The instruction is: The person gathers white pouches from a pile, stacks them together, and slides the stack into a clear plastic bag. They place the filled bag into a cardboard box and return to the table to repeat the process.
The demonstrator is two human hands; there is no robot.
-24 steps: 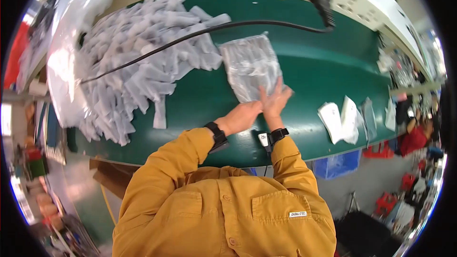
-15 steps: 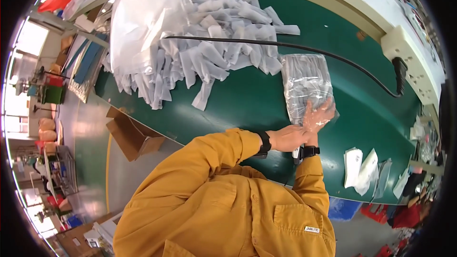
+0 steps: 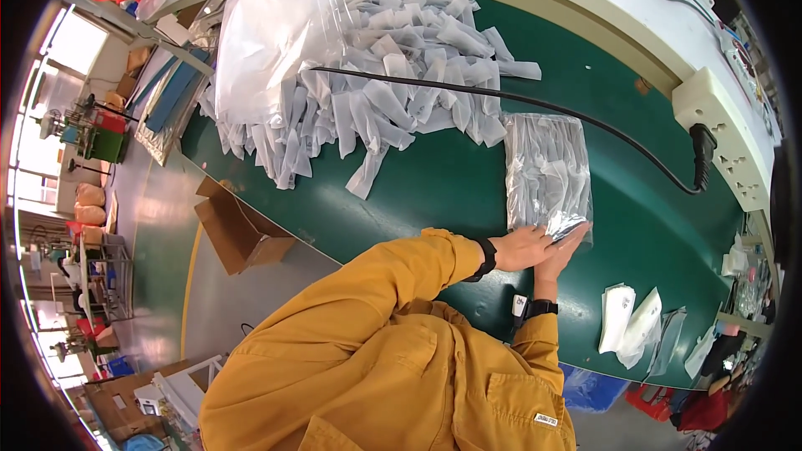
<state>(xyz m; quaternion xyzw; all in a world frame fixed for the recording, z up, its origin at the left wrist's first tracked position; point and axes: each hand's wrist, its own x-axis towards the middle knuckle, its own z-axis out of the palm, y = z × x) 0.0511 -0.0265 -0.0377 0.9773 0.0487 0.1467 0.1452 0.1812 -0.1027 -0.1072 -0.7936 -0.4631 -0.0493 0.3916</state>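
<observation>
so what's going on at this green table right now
A person in a mustard-yellow shirt leans over the green table, both hands at the near end of a clear plastic bag packed with small white pieces. The left hand lies flat at the bag's edge, and the right hand presses beside it. A loose heap of white sachets sits further along, with a black cable across it running to a white power strip.

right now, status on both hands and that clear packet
Left hand and right hand both flat on near end of clear packet. Packet lies flat on green table. Black cable runs just past its far end.
</observation>
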